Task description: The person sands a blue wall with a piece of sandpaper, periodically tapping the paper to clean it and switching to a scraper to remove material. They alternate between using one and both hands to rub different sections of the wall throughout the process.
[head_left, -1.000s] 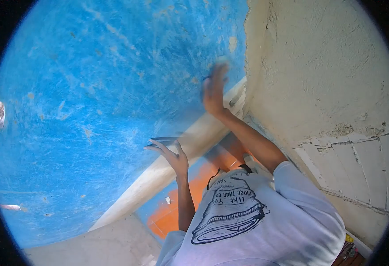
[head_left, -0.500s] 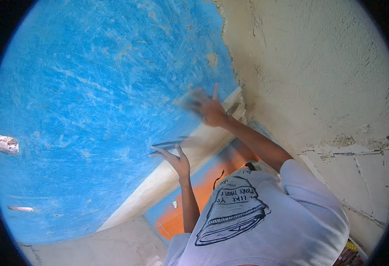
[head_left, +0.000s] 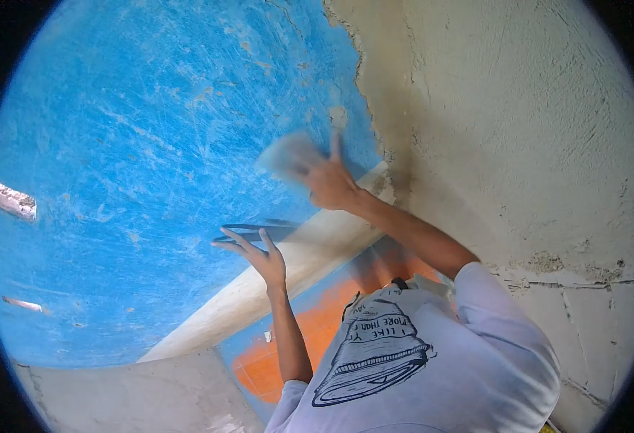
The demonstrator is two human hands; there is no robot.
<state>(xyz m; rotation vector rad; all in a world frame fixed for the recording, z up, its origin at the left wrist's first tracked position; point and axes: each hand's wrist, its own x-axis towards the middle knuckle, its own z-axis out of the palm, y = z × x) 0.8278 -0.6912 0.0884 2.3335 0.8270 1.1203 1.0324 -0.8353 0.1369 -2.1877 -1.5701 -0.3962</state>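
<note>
My right hand [head_left: 330, 183] is against the scuffed blue wall [head_left: 151, 166], near its ragged right edge. Under its fingers is a pale flat pad or sheet [head_left: 288, 156], smeared by motion, so its kind cannot be made out. The thumb sticks out away from the other fingers. Lower and to the left, my left hand [head_left: 262, 261] has its fingers spread at the wall and holds nothing. Dark shadows lie on the wall beside its fingertips.
A cream ledge [head_left: 216, 315] runs along the blue wall's foot, above orange tiles [head_left: 258, 371]. Rough grey plaster [head_left: 505, 130] covers the wall at right. Two openings, the larger a hole [head_left: 10, 200], pierce the blue wall at left. My printed white shirt [head_left: 461, 361] fills the bottom.
My right hand has moved a little left in view with the blurred pad. The left hand has also shifted left, still spread. The whole view has turned slightly.
</note>
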